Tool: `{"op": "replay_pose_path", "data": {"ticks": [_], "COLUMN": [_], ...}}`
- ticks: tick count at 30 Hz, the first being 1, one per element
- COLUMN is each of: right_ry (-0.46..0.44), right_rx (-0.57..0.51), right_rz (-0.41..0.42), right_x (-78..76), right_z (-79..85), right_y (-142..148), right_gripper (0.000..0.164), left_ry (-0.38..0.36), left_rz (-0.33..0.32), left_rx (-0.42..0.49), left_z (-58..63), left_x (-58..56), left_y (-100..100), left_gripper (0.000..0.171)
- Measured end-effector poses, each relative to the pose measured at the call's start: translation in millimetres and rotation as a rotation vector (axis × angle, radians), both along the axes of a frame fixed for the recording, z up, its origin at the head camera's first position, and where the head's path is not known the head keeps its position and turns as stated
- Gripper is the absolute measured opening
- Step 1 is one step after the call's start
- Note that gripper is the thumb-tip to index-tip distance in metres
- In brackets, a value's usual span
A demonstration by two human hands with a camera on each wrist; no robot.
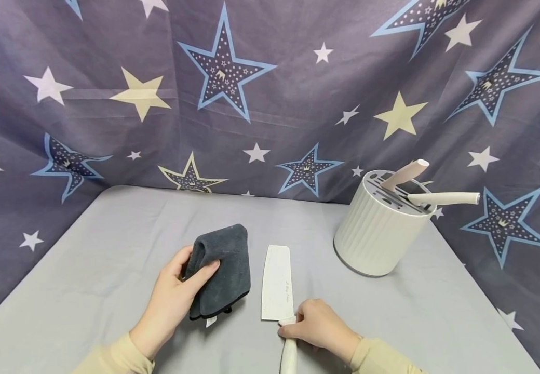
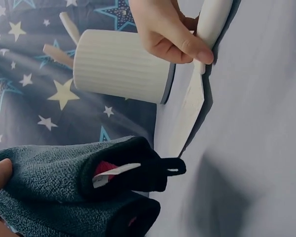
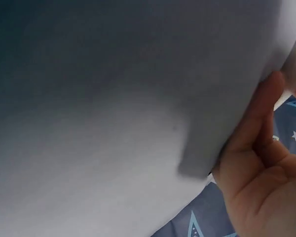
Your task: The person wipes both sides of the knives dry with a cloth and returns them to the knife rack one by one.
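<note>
In the head view my left hand (image 1: 172, 296) grips a folded dark grey cloth (image 1: 225, 270), thumb in front, held up left of the cleaver. The left wrist view shows the cloth's (image 2: 44, 173) dark edging, a hanging loop and a white tag. A pale cleaver (image 1: 277, 285) points away from me, its broad blade over the table and small lettering near one edge. My right hand (image 1: 319, 327) pinches the cleaver's light handle close to the blade. In the right wrist view, the right hand (image 3: 266, 173) shows at the right edge, with most of the cleaver out of sight.
A ribbed white knife block (image 1: 377, 228) stands at the back right, with two knife handles, one pinkish (image 1: 405, 174) and one cream (image 1: 445, 198), sticking out of its slotted top. A grey cloth covers the table (image 1: 125, 244). Behind hangs a star-patterned curtain (image 1: 298, 104).
</note>
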State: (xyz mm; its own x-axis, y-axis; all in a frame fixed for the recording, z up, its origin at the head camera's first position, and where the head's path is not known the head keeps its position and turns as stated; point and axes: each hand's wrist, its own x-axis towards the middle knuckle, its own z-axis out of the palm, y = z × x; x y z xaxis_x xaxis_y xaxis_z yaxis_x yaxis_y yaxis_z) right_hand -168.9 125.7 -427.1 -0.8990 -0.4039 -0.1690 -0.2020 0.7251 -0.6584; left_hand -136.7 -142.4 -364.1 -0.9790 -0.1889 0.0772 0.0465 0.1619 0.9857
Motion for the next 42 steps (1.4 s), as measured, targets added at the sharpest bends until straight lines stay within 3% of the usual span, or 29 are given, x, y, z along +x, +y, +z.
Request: {"op": "replay_pose_path", "data": {"ticks": [4,7,12,19,24,34,39,42], "right_ry": [-0.058,-0.141,-0.204,-0.334,-0.442,-0.553,-0.576,-0.574], "right_rx": [-0.031,-0.109,-0.236,-0.46,-0.566,-0.663,-0.738,-0.755], "right_rz": [-0.037,-0.08,-0.153,-0.233,-0.285,-0.245,-0.213,-0.195], "right_x": [-1.4,-1.8,-3.7,-6.1,-6.3,-7.4,-7.2,-8.3], "right_z": [1.0,1.3,-0.1,0.5,0.2,7.8,9.8,10.6], "right_y": [2,5,12,22,28,35,36,36], "right_gripper": [0.035,0.032,0.029,0.03,0.039,0.03,0.023,0.018], "left_ry": [-0.025,-0.077,-0.152,-0.169,-0.188,-0.191,-0.215,-0.209], "left_rz": [-0.022,-0.047,-0.059,-0.047,-0.065,-0.126,-0.188,-0.191], "left_rx": [0.037,0.076,0.118,0.147,0.248,0.474,0.509,0.515], "left_z": [-0.6,-1.2,-1.3,-0.3,-0.3,-4.4,-8.5,-10.6], "left_x": [0.4,0.6,-2.3,-3.5,-4.1,-4.3,-4.3,-5.1], "left_y": [1,1,-2,-8,-10,-15,-14,-14], "left_gripper": [0.035,0.04,0.046,0.048,0.054,0.055,0.055,0.06]}}
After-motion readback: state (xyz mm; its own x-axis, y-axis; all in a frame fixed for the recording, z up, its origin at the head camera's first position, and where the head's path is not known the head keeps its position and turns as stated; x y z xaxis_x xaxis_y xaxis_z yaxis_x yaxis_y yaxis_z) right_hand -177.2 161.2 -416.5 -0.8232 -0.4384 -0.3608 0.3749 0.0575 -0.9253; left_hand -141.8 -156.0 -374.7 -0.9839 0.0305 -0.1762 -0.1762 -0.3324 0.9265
